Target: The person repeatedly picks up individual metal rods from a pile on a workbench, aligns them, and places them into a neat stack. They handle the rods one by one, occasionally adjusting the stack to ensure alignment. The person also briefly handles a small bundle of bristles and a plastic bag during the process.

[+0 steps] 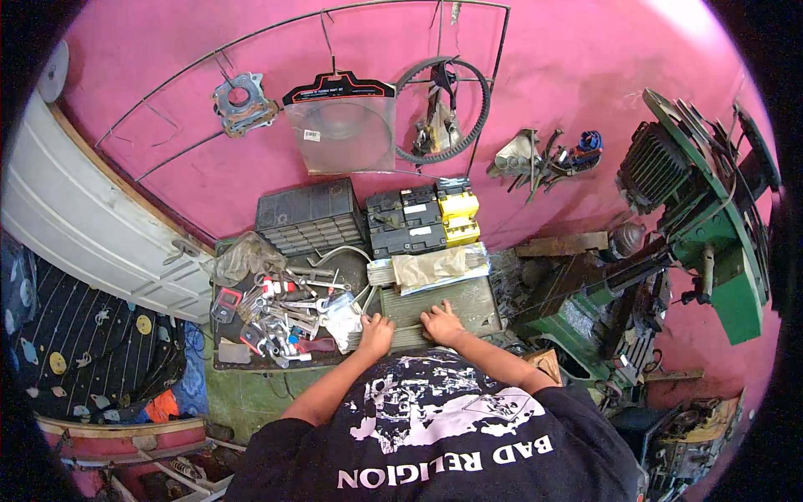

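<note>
Both hands are low over the front of a flat, grey-green ridged panel [435, 303] on the workbench. My left hand [377, 333] is at its left front edge, fingers curled in; whatever they may hold is too small to make out. My right hand [442, 323] rests on the panel, fingertips bent and spread apart, nothing visible in them. A bundle of thin grey rods [385, 272] partly wrapped in brown paper lies just behind the panel. Beside my left hand are a crumpled clear plastic bag [341, 321] and some metal wrenches.
Loose hand tools [288, 318] and a red-and-grey meter [226, 304] crowd the bench's left side. Behind stand a black drawer cabinet [308, 216] and several black and yellow boxes [407, 219]. A green drill press [711, 243] stands at right, a white door [92, 209] at left.
</note>
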A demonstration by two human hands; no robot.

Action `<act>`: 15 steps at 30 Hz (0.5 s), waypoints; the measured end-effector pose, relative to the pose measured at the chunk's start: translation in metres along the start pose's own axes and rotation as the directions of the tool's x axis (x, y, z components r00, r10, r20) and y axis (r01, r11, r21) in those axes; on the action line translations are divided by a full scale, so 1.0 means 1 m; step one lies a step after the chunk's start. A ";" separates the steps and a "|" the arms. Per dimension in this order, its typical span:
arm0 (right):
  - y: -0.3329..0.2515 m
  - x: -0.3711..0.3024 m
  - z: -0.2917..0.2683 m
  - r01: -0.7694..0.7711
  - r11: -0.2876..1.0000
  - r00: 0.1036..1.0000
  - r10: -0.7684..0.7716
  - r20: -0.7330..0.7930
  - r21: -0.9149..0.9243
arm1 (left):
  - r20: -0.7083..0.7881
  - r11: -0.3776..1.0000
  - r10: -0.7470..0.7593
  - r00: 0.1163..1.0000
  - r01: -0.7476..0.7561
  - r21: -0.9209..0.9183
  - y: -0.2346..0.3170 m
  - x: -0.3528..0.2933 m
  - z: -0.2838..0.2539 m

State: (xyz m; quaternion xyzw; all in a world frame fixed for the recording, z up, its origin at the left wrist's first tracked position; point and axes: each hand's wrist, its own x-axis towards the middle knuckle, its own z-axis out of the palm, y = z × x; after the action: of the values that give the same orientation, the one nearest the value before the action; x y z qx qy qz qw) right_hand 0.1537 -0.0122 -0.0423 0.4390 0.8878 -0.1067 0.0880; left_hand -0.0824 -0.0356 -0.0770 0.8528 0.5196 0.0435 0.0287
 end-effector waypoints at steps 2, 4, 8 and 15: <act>0.001 0.001 0.011 -0.012 1.000 0.998 0.011 -0.056 -0.011 | 0.006 1.000 -0.008 1.000 0.008 0.014 0.001 0.002 -0.001; 0.005 0.002 0.016 -0.031 0.998 0.998 0.028 -0.057 -0.048 | 0.046 0.999 0.007 0.999 -0.009 0.045 0.001 0.005 -0.001; 0.011 0.004 0.021 -0.068 0.994 0.996 0.072 0.048 -0.086 | 0.116 0.999 -0.013 0.993 0.008 0.040 -0.001 0.008 0.001; 0.022 0.012 0.027 0.002 0.992 1.000 -0.004 -0.018 -0.122 | 0.049 0.998 -0.030 0.998 0.033 -0.051 -0.003 0.007 0.009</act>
State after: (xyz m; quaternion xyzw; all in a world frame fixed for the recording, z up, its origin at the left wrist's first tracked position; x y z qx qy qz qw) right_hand 0.1659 0.0027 -0.0734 0.4325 0.8940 -0.0482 0.1067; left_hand -0.0806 -0.0280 -0.0854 0.8444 0.5308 0.0357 0.0638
